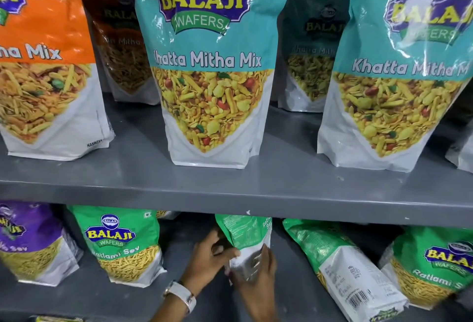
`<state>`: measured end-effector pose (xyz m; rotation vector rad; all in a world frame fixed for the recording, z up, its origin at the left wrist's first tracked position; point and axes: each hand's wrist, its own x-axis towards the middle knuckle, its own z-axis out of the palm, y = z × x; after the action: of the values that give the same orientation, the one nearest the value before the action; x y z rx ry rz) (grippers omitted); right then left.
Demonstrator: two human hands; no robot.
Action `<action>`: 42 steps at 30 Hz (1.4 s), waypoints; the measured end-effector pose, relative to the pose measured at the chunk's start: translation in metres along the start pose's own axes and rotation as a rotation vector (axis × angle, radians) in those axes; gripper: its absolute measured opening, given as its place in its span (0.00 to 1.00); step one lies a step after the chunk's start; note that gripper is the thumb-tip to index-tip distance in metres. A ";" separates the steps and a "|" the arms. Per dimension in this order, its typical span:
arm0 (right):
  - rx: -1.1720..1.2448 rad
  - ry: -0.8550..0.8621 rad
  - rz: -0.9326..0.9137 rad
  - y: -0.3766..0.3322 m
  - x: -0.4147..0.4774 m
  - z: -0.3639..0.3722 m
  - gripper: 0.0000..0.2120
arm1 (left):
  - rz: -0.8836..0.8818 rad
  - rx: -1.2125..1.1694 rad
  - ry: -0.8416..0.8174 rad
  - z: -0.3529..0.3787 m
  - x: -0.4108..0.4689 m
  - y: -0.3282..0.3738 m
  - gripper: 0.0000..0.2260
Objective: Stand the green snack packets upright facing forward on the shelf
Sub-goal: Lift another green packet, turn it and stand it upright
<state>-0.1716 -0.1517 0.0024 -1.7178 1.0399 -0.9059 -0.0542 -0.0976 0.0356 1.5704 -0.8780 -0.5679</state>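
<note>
Standing upright with its front outward, the leftmost green packet [122, 242] on the lower shelf [76, 293] already looked as the task wanted. Just right of it, both hands were closed on the middle green packet [245, 234]: the left hand [208, 252] pinched its left edge and the right hand [258, 270] wrapped the white base from below, each grip shut on the bag, neither holding anything else. That packet rose from the grip up and away toward the underside of the upper shelf [230, 193], its long axis near vertical, but it showed its printed back and a side (the brand panel faced away). The coming move, I judged, was a turn about that upright axis, with both hands equally near. Further right, another green packet [340, 265] leaned back-side out, barcode showing, well apart from either hand, the right hand being nearer. The rightmost green packet [432, 268] faced forward, tilted.
</note>
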 end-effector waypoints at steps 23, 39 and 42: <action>0.123 0.090 0.038 0.005 0.037 -0.027 0.29 | -0.520 -0.151 0.013 0.022 0.051 -0.043 0.12; 0.064 -0.499 0.033 0.028 0.043 -0.047 0.44 | -0.191 0.003 0.218 0.041 -0.027 -0.021 0.31; 0.057 -0.465 0.072 0.032 0.049 -0.049 0.43 | -0.166 0.117 0.276 0.029 -0.027 -0.025 0.34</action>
<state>-0.2049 -0.2197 -0.0061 -1.7199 0.7503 -0.4512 -0.0871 -0.0931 0.0021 1.7900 -0.5842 -0.4086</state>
